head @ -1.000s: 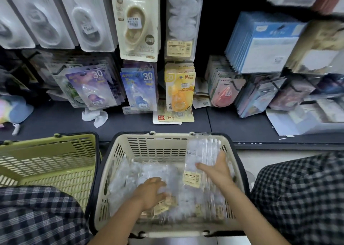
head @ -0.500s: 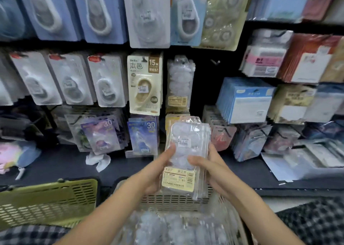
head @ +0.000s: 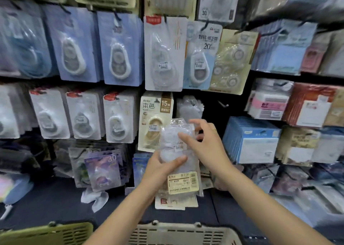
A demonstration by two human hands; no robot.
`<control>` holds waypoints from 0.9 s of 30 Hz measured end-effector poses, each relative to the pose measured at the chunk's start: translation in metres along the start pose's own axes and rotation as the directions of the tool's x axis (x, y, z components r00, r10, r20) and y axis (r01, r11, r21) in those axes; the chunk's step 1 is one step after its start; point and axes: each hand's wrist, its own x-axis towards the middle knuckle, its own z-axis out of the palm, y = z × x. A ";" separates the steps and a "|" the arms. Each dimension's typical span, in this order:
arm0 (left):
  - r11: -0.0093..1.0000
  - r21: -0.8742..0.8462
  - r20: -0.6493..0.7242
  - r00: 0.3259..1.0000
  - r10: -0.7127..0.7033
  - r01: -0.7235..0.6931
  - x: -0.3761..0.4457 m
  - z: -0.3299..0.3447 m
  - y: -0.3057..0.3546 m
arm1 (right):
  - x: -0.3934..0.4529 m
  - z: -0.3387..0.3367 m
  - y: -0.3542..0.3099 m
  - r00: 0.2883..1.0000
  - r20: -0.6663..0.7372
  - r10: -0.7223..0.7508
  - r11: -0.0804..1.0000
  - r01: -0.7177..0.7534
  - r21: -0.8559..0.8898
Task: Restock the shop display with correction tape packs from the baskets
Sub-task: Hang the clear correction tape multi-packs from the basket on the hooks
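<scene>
Your left hand (head: 160,167) is gripping a stack of clear correction tape packs (head: 178,157) upright before the display wall (head: 119,49), above the beige basket (head: 178,233). Your right hand (head: 206,144) is touching the stack's upper part with loosely spread fingers.

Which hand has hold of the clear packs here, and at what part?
The left hand grips the stack of clear correction tape packs around its lower middle, above the yellow label. The right hand touches the upper part, fingers spread.

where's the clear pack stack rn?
Centre of the head view: clear pack stack gripped by left hand, right hand at its top, before the beige 15M pack.
</scene>
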 end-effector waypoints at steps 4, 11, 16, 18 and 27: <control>0.997 -0.041 -0.032 0.998 0.059 -0.060 0.008 -0.004 0.003 | 0.017 0.002 -0.002 0.986 -0.051 0.157 0.980 -0.149 0.134; 0.991 -0.026 -0.197 0.972 0.125 -0.133 0.019 -0.016 0.014 | 0.037 0.003 0.016 0.912 -0.018 0.410 0.668 -0.287 0.686; 0.970 0.156 -0.306 0.925 0.225 -0.184 0.022 -0.033 0.023 | 0.070 -0.008 0.016 0.923 -0.285 0.260 0.894 -0.119 0.431; 0.962 0.178 -0.324 0.911 0.255 -0.206 0.023 -0.038 0.025 | 0.081 -0.009 0.018 0.929 -0.311 0.199 0.946 -0.099 0.310; 0.953 0.154 -0.321 0.899 0.297 -0.260 0.027 -0.045 0.021 | 0.101 0.002 0.028 0.929 -0.339 0.149 0.985 -0.112 0.128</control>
